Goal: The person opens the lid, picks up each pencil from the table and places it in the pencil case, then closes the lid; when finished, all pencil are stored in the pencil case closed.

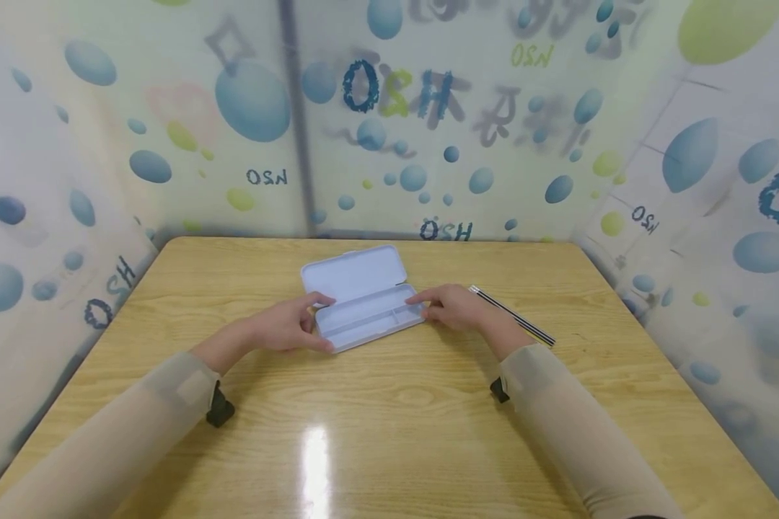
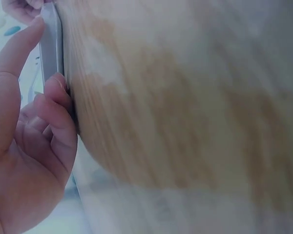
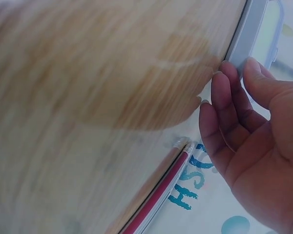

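A pale lilac pencil case [image 1: 362, 333] lies on the table with its lid [image 1: 353, 274] swung back. Inside, a long ridge and a small divider at the right split the tray, and nothing lies in it. My left hand [image 1: 287, 324] grips the case's left end, thumb at the front corner and a finger over the back corner. At the other end, my right hand [image 1: 459, 307] holds the right side, its thumb on the rim and its fingers against the outer wall. In the right wrist view, the thumb and fingertips meet the case edge [image 3: 246, 36].
Several striped pencils [image 1: 516, 317] lie together on the wooden table [image 1: 402, 418], right of the case and partly behind the right forearm. Printed curtains or panels [image 1: 389, 180] close in the table at the back and both sides.
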{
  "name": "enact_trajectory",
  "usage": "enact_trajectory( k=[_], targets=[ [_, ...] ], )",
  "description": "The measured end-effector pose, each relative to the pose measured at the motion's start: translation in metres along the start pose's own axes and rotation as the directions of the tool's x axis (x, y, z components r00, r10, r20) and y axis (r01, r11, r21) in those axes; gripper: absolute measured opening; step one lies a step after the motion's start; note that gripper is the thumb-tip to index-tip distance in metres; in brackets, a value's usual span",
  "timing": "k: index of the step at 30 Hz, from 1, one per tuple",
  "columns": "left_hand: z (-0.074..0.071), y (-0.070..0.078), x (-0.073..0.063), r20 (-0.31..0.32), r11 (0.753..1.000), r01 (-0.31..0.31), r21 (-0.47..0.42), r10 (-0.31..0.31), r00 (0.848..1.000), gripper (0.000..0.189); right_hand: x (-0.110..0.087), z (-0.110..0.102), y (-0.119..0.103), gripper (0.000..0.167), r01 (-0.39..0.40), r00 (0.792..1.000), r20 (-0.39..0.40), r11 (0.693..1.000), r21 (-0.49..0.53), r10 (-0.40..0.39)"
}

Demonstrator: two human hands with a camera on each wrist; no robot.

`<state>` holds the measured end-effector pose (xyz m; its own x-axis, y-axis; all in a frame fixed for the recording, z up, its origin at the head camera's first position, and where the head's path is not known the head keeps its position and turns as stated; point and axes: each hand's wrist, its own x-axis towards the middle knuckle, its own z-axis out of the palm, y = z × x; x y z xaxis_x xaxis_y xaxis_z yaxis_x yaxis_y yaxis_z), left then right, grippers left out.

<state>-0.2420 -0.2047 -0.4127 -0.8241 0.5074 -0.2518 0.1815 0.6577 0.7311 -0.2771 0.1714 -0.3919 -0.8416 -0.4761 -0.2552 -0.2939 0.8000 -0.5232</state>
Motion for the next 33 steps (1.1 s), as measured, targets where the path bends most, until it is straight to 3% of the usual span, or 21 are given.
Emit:
enact_trajectory(
  k=[10,16,25,30,33],
  targets=[
    [0.002,0.0,-0.002,0.01,0.997,0.014,-0.072,-0.014,1.0,0.1,0.0,0.001,-0.001,0.038,-0.005,1.0,-0.004,0.999,-0.033,0.005],
    [0.002,-0.001,-0.002,0.003,0.996,0.031,-0.088,-0.031,1.0,0.099,-0.009,-0.005,0.003,0.041,0.059,0.998,-0.014,0.996,-0.072,-0.06],
    [0.003,-0.003,-0.001,-0.007,0.997,0.036,-0.063,-0.036,0.999,0.1,-0.044,-0.027,0.03,0.04,0.085,0.981,-0.177,0.996,-0.008,-0.085],
    [0.002,-0.003,-0.002,-0.013,0.998,0.033,-0.058,-0.034,0.999,0.099,-0.069,-0.043,0.052,0.033,0.052,0.961,-0.274,0.997,0.054,-0.035],
    [0.002,-0.003,-0.002,-0.011,0.998,0.027,-0.065,-0.028,1.0,0.099,-0.079,-0.049,0.071,0.03,0.024,0.956,-0.293,0.997,0.08,0.001]
  ],
)
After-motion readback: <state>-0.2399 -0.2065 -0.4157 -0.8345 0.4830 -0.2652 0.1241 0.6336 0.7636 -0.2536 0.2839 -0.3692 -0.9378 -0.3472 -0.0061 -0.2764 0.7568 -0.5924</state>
